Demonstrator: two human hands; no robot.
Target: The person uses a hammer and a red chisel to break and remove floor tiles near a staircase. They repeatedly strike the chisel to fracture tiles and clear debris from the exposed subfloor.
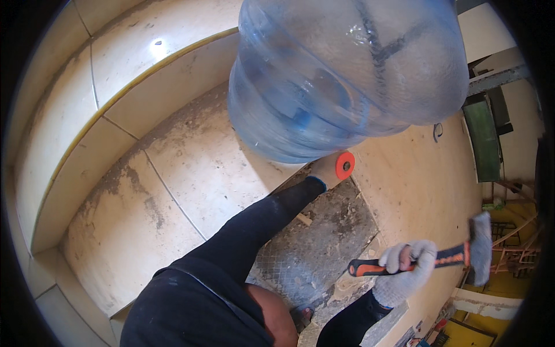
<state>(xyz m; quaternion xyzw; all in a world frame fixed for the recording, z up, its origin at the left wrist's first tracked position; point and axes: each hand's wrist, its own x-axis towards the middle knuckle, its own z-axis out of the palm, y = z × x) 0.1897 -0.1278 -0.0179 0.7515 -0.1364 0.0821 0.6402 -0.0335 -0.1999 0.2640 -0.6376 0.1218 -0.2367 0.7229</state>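
My left hand (325,172), in a light glove with a blue cuff, grips the neck of a large clear blue water bottle (347,75) just below its orange cap (345,165). The bottle is lifted and tilted, and it hides most of the hand's fingers. My right hand (404,270), in a white knit glove, is closed around the orange and black handle of a hammer (478,242), held low to the right with its grey head pointing right. Both arms wear black sleeves.
Beneath me is a bare patch of grey mortar (315,248) with a grid pattern, surrounded by dusty beige floor tiles (191,173). Tiled steps with a yellow edge strip (115,95) curve at the left. A green panel (483,139) and yellow frames (509,243) stand at the right.
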